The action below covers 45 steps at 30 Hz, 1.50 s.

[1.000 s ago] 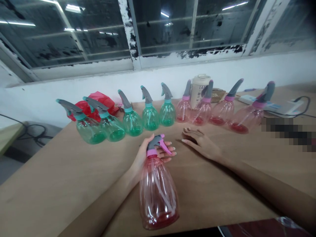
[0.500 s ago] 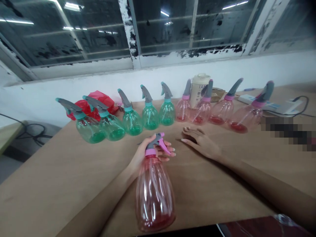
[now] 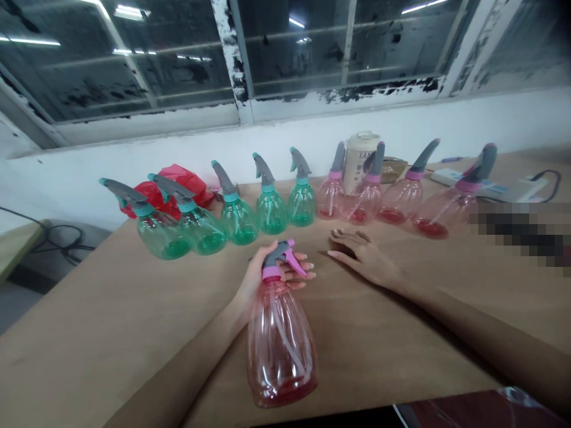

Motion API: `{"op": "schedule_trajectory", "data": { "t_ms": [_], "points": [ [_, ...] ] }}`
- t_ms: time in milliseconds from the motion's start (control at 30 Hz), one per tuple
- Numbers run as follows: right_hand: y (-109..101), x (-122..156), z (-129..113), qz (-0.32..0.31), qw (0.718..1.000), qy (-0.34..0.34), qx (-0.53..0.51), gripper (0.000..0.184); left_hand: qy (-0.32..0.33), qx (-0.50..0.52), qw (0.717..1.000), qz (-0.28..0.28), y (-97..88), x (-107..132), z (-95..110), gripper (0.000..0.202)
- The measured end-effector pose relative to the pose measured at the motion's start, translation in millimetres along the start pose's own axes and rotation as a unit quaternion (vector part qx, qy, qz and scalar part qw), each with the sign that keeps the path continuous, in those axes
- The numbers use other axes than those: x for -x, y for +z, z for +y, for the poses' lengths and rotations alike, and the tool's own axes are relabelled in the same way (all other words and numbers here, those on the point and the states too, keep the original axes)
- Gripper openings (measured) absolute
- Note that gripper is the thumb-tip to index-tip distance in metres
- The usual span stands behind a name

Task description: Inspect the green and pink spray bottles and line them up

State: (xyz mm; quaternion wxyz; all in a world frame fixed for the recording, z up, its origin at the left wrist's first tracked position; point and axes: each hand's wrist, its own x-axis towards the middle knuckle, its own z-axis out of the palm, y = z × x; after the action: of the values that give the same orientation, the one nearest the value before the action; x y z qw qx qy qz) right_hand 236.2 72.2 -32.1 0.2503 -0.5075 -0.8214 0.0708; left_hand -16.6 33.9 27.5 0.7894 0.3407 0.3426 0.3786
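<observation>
My left hand (image 3: 259, 276) is wrapped around the grey spray head of a pink spray bottle (image 3: 282, 339), whose pink trigger faces right. A little red liquid lies in the bottom of this clear pink bottle, and a thin tube runs down inside. To the right, my right hand (image 3: 368, 258) rests on the tabletop with fingers stretched out and holds nothing. Beyond it, several pink spray bottles (image 3: 401, 199) stand in a row at the back right. Several green spray bottles (image 3: 272, 208) continue that row to the left, each with some green liquid inside.
Behind the row are a red plastic bag (image 3: 181, 184) and a pale lidded cup (image 3: 359, 157). A white power strip (image 3: 513, 187) with a cable lies at the right. A dark, reddish flat item (image 3: 468, 410) sits along the near edge of the wooden table (image 3: 111, 333).
The bottle in my left hand has risen slightly in view, its base moving up. My right hand stays where it was, and the row of bottles is unchanged.
</observation>
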Motion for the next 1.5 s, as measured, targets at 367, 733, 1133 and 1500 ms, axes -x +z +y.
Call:
{"op": "schedule_trajectory", "data": {
  "t_ms": [367, 733, 1133, 1500],
  "points": [
    [-1.6, -0.2, -2.5, -0.004, 1.0, 0.008, 0.0, 0.056, 0.083, -0.058, 0.995, -0.012, 13.6, 11.0, 9.7, 0.035],
    [-2.9, -0.3, -1.8, -0.008, 1.0, 0.003, -0.004, 0.057, 0.018, -0.026, 0.999, 0.009, -5.4, -4.1, 4.4, 0.05],
    [-0.4, 0.2, 1.6, -0.01, 1.0, -0.003, 0.01, 0.055, 0.013, -0.003, 1.0, 0.025, -2.8, -3.3, 4.1, 0.046],
    [-2.5, 1.0, -1.9, -0.007, 1.0, 0.003, 0.01, 0.053, 0.111, -0.053, 0.991, 0.05, 6.8, 7.4, 9.2, 0.024]
  ]
}}
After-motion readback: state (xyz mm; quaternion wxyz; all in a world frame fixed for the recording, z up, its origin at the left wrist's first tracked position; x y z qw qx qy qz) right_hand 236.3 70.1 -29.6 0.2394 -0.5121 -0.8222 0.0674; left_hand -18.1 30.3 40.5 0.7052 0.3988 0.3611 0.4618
